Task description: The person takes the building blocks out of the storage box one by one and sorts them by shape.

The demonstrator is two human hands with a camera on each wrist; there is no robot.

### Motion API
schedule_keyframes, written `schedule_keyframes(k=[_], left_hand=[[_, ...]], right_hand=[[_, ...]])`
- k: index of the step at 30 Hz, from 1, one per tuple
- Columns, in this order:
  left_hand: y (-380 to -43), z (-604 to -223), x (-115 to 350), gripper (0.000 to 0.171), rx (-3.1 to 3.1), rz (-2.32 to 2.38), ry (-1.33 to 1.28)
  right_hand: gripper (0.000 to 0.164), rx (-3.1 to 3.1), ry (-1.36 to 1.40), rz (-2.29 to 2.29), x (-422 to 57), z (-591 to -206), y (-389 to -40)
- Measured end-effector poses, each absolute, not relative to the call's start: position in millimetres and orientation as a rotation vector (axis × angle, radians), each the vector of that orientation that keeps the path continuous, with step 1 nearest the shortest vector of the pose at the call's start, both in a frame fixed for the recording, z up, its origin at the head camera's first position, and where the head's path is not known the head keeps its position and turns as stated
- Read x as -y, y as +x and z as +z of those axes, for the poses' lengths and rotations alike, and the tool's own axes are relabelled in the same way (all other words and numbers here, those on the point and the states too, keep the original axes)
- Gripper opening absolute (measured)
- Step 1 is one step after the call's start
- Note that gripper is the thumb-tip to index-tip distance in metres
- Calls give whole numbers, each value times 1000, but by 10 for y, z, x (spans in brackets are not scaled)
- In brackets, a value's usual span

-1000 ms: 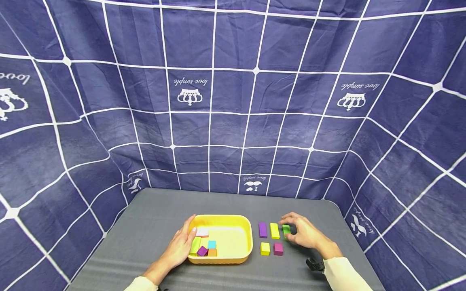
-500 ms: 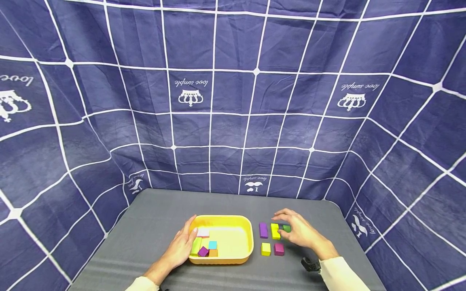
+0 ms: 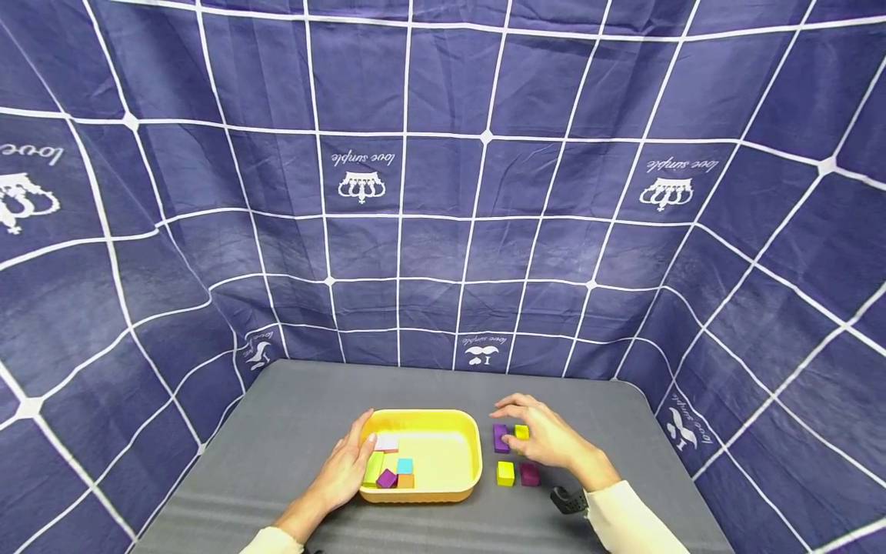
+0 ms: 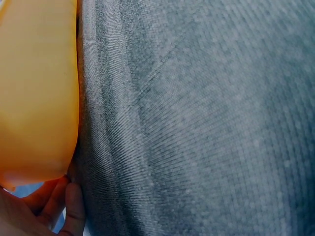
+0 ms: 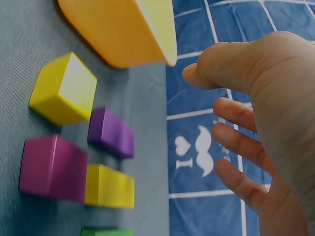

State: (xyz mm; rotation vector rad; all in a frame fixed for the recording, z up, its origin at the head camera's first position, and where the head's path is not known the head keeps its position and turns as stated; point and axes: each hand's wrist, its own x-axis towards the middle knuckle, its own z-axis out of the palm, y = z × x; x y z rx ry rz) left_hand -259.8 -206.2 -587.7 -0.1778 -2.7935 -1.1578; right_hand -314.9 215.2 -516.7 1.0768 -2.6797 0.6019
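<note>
My left hand [image 3: 342, 468] grips the left end of a yellow plastic tub [image 3: 477, 465], thumb over the rim and fingers along the outside. Inside lie a pale pink block [image 3: 388, 443], a lime block [image 3: 372, 468], and purple, blue [image 3: 404, 465] and orange small blocks. My right hand [image 3: 547, 437] hovers with spread fingers and nothing in its grasp, over a long purple block [image 3: 498, 435] and a long yellow block [image 3: 522, 432]. Nearer me sit a yellow cube [image 3: 505, 474] and a magenta cube [image 3: 529, 475]. A green block [image 5: 107, 232] shows only in the right wrist view.
Everything stands on a grey cloth-covered table [image 3: 291, 415]. Blue curtains [image 3: 443, 185] with a white grid enclose its back and sides. A black strap piece [image 3: 569, 500] hangs at my right wrist.
My right hand has moved left, from over the green block, past the long yellow block, to the purple one. The blocks stay where they were, and my left hand keeps its place on the tub.
</note>
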Motion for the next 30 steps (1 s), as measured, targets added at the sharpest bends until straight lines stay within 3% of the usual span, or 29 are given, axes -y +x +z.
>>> schedule_keyframes(k=[13, 30], left_hand=[[-2628, -5876, 2070, 58, 2751, -1154, -244], [-2593, -5862, 2080, 56, 2752, -1150, -217]], right_hand=[[40, 2652, 1239, 654, -1641, -5026, -3185], [41, 2706, 1500, 583, -931, -5139, -3267]])
